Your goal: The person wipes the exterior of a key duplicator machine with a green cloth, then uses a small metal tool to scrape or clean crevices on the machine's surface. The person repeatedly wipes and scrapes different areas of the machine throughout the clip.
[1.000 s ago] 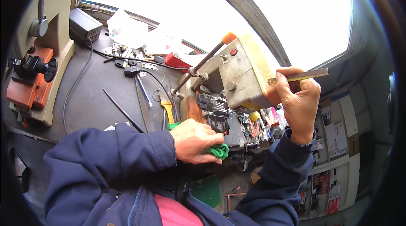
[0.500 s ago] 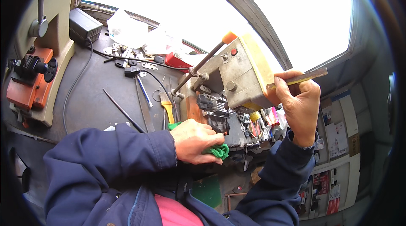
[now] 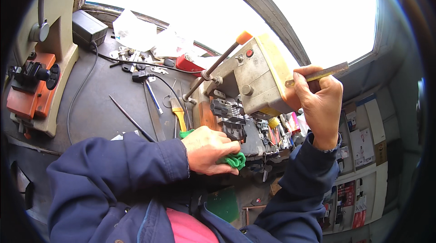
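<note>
My left hand (image 3: 208,151) is closed over a crumpled green cloth (image 3: 235,161) at the bench's front edge, before the clamps of a key-cutting machine (image 3: 259,77). Green fabric pokes out on both sides of the fingers. On the right, my right hand (image 3: 321,106) is raised beside the machine's orange-yellow cover. Thumb and fingers pinch a flat, narrow metal strip (image 3: 334,70) with a yellowish edge and a small hole at its left end. Its exact kind does not show. A paintbrush (image 3: 179,115) with an orange-yellow handle lies just beyond my left hand.
A second key machine (image 3: 34,88) stands at the far left. Loose keys (image 3: 131,57), a black power cord (image 3: 94,75), a long thin rod (image 3: 129,118) and a red box (image 3: 187,64) lie on the bench. Many small tools (image 3: 274,136) crowd the right end. Shelves (image 3: 363,175) stand at right.
My right hand has risen slightly with the metal strip. My left hand stays on the green cloth. The whole view has shifted a little.
</note>
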`<state>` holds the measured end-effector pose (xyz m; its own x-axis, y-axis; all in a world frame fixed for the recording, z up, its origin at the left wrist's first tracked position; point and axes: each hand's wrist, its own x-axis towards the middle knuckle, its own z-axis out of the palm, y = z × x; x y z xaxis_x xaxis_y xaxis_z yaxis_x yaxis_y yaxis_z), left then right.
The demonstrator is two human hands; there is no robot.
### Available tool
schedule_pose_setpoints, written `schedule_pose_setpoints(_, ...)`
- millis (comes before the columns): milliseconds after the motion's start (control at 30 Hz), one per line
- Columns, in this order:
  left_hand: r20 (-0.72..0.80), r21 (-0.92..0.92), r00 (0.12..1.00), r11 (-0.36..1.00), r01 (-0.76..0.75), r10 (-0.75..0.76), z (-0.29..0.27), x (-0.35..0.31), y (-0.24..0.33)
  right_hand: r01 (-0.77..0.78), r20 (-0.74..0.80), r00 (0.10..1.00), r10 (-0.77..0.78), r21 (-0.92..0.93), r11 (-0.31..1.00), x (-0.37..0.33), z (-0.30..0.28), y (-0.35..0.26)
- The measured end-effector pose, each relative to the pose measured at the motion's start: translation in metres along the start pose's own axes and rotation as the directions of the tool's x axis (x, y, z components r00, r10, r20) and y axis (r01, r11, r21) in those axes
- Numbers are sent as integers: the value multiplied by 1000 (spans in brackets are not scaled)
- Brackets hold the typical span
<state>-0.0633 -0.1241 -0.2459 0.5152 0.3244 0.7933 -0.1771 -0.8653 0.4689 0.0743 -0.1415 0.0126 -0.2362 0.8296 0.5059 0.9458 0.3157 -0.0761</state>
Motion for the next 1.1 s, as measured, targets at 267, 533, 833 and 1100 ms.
schedule_pose_setpoints(267,22,6,1000,1000,0,0,1,0,-1,-65,41,997,61,98,993,-2,-2,1)
schedule_pose_setpoints(533,47,20,999,1000,23,-23,1,0,-1,-118,66,992,109,155,981,-6,1,3)
schedule_pose_setpoints(833,-48,-17,999,1000,-25,25,2,0,-1,-78,2,997,79,174,982,-12,3,5)
schedule_pose_setpoints(1100,-31,-9,999,999,-33,33,1,0,-2,-116,-36,992,125,187,976,-11,7,5)
